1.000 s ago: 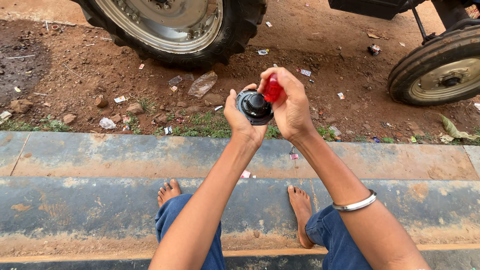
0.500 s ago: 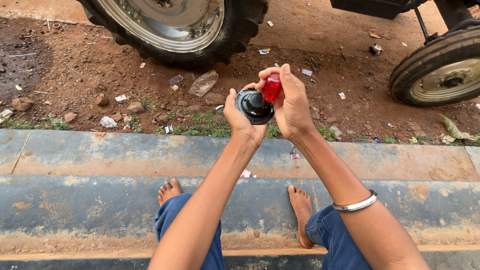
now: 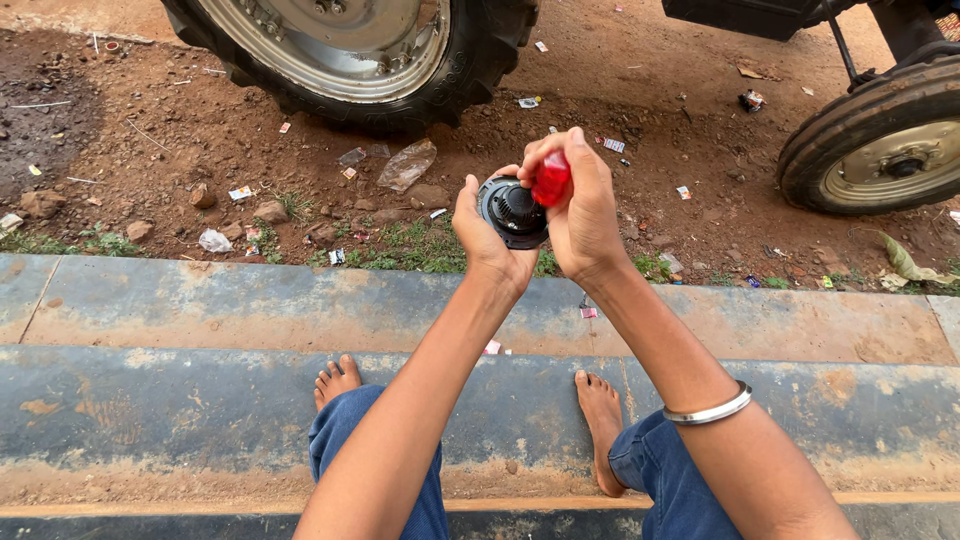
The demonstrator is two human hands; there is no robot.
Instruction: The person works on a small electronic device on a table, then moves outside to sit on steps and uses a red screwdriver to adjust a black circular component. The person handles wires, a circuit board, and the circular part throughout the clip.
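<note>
Cupping a round black ribbed plastic part (image 3: 512,210) in my left hand (image 3: 485,235) above the stone step (image 3: 200,310), my right hand (image 3: 585,215) fingers pinch its red knob (image 3: 551,180); it looks rigid, light, best held by the rim.

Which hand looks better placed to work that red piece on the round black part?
Probably the right hand: its fingers already pinch the red piece, while the left hand cradles the round black part.

Both hands (image 3: 530,225) raised together, fingers (image 3: 575,165) curled
</note>
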